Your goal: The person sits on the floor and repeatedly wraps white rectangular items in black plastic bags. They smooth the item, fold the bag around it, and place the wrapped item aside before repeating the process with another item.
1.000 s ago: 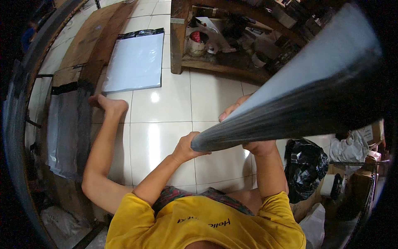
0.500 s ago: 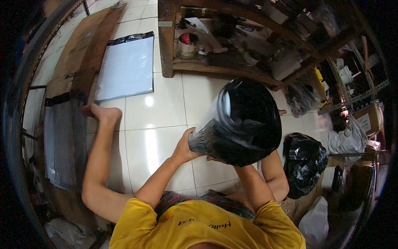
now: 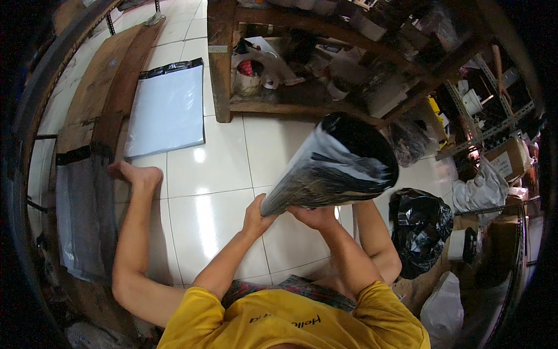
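Since half a second ago, the rolled bundle of grey-and-black plastic bags (image 3: 325, 168) has tipped so that more of its streaked side shows, and the right hand (image 3: 314, 216), mostly hidden under it then, has come into sight. At far left, a stack of grey plastic bags (image 3: 86, 215) with a black strip along its top lies on a brown board (image 3: 96, 87). Just right of it is the bare left foot (image 3: 139, 174), and above that, on the white tiled floor (image 3: 215, 151), lies a flat stack of white plastic mailers (image 3: 165, 110) (glossy, with a black band along the upper edge). Next comes a wooden shelf frame (image 3: 221, 87) with a round container (image 3: 249, 84) inside. The left hand (image 3: 258, 216) is closed around the bundle's narrow end, its fingertips hidden. From there the bundle slants up to the right, widening, held over the floor in front of the yellow shirt (image 3: 290, 320). The right hand is under its lower side; its fingers are partly covered, so I cannot tell whether they are spread or pressed together. Farther right, a crumpled black plastic bag (image 3: 421, 232) sits beside the right knee (image 3: 383, 262), then a white plastic sack (image 3: 482, 189) near a cardboard box (image 3: 514, 157)
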Demonstrator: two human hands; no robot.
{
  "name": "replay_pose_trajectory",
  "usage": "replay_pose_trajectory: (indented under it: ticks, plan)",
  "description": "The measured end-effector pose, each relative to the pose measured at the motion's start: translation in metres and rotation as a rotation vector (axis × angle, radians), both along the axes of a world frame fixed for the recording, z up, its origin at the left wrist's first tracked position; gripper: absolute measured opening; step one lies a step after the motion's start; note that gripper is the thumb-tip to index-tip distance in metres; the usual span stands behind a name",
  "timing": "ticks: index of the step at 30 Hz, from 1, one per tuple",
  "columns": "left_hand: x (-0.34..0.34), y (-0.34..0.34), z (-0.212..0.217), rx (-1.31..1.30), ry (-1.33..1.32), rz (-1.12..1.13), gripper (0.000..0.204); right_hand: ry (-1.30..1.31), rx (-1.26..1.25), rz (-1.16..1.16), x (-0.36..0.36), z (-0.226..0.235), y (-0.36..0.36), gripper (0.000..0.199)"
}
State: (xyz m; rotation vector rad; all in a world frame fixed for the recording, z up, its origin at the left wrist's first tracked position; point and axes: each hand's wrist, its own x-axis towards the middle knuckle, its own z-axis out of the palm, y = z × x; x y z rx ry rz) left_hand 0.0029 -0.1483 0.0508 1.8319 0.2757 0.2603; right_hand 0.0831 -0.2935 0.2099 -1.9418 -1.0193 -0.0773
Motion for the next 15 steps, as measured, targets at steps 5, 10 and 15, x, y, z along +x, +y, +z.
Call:
replay_pose_trajectory:
  ticks: [5, 10, 15]
  plan:
    - [-0.011, 0.000, 0.034, 0.124, -0.168, 0.143, 0.071, 0.327, -0.438, 0.238, 0.013, 0.050, 0.000, 0.059]
    - [-0.009, -0.018, -0.014, 0.155, -0.294, 0.072, 0.096, 0.485, -0.098, 0.166, 0.009, 0.007, -0.028, 0.065]
    - [-0.007, -0.037, -0.026, -0.002, -0.307, 0.171, 0.106, 0.347, 0.264, 0.023, 0.009, 0.059, -0.033, 0.080]
